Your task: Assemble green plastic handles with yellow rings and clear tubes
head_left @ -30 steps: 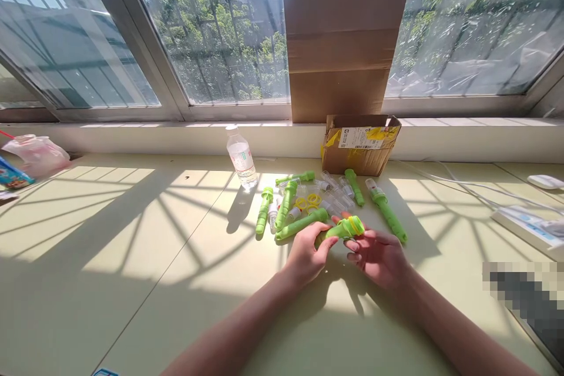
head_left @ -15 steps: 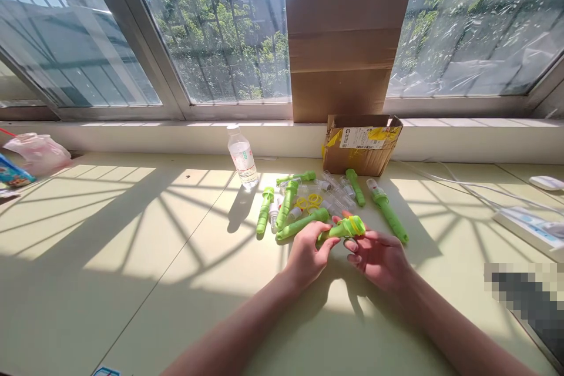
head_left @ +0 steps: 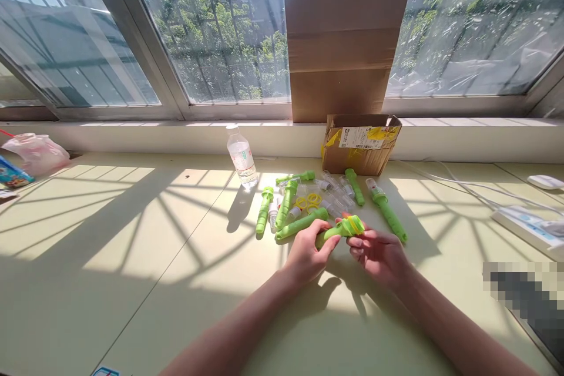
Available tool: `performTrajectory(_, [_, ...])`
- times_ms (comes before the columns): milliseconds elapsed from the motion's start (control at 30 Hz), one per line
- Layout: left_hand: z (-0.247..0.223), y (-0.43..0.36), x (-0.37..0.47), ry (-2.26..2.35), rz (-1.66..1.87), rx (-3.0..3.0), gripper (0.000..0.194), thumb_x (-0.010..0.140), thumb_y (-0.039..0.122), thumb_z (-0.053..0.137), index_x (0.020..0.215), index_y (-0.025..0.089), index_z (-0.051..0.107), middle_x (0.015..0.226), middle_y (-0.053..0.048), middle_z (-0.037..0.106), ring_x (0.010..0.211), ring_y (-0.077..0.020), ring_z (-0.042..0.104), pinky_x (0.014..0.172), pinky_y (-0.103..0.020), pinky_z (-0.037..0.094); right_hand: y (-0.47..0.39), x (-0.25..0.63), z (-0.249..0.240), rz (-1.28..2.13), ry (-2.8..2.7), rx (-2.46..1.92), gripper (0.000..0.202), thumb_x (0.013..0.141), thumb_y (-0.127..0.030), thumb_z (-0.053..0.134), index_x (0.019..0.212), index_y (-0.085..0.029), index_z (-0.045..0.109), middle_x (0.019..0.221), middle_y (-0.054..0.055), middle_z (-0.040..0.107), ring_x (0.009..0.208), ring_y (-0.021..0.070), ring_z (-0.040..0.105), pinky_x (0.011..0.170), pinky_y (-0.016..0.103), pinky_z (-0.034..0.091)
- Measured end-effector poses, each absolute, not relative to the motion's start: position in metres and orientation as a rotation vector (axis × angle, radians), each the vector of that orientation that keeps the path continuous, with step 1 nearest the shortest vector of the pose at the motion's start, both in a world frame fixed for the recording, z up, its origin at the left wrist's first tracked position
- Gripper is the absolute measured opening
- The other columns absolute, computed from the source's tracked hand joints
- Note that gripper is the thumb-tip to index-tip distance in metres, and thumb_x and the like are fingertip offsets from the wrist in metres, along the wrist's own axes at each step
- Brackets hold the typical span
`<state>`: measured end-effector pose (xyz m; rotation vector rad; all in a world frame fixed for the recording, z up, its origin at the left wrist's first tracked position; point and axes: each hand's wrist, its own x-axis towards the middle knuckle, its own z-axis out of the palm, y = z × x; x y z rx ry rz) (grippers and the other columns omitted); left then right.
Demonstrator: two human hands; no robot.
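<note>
A green plastic tube with a wider head is gripped around its body by my left hand. Around that head sits a yellow ring. My right hand has its thumb and fingers closed at the head end, touching the ring, with the lower fingers curled. Just beyond lie more green tubes, several loose yellow rings and clear plastic tubes, some with white caps. To the right, another green tube has a clear piece at its top.
A clear water bottle stands behind the pile. Near the sill is an opened cardboard box. White cables and a power strip lie on the right, with a pink bag far left. A pixelated dark object is at the right edge.
The right fingers have shifted slightly around the tube's head and ring, curling in more. The left hand keeps its hold, and the items on the table stay put.
</note>
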<state>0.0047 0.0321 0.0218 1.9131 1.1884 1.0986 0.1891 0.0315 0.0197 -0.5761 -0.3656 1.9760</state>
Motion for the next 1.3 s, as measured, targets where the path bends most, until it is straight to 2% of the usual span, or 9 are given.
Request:
performTrajectory(200, [0.0236, 0.0334, 0.0035, 1.166, 1.062, 1.930, 0.024, 0.090, 0.036, 0.052, 0.098, 0.018, 0.066, 0.088, -0.005, 0.070, 0.079, -0.0190, 0.063, 0.072, -0.031, 0.048, 0.0291, 0.1880, 0.0253, 1.987, -0.366, -0.576, 0.062, 0.072, -0.007, 0.058, 0.130, -0.028, 0.055, 0.113, 0.003, 0.067, 0.056, 0.0088, 0.055, 0.053, 0.023, 0.052])
performTrajectory(667, [0.0226, 0.0329, 0.0050, 1.231, 1.144, 1.917, 0.016, 0.086, 0.032, 0.058, 0.092, 0.019, 0.065, 0.088, -0.003, 0.069, 0.081, -0.0178, 0.063, 0.073, -0.029, 0.049, 0.0280, 0.1868, 0.0220, 1.985, -0.396, -0.568, 0.063, 0.074, -0.007, 0.056, 0.134, -0.028, 0.051, 0.119, 0.005, 0.064, 0.062, 0.0118, 0.058, 0.055, 0.027, 0.053])
performTrajectory(1100, [0.0158, 0.0327, 0.0041, 1.268, 1.201, 1.995, 0.014, 0.087, 0.028, 0.057, 0.096, 0.018, 0.062, 0.094, -0.005, 0.068, 0.088, -0.0188, 0.062, 0.081, -0.032, 0.049, 0.0257, 0.1856, 0.0197, 1.980, -0.422, -0.562, 0.064, 0.076, -0.005, 0.060, 0.134, -0.032, 0.050, 0.107, 0.002, 0.068, 0.073, 0.0122, 0.063, 0.062, 0.024, 0.055])
performTrajectory(1300, [0.0156, 0.0317, 0.0049, 1.254, 1.170, 2.013, 0.015, 0.089, 0.030, 0.055, 0.096, 0.019, 0.060, 0.092, -0.004, 0.067, 0.086, -0.0183, 0.062, 0.079, -0.031, 0.049, 0.0283, 0.1869, 0.0175, 1.970, -0.395, -0.572, 0.065, 0.075, -0.004, 0.062, 0.133, -0.031, 0.051, 0.112, 0.004, 0.066, 0.071, 0.0120, 0.061, 0.060, 0.024, 0.054])
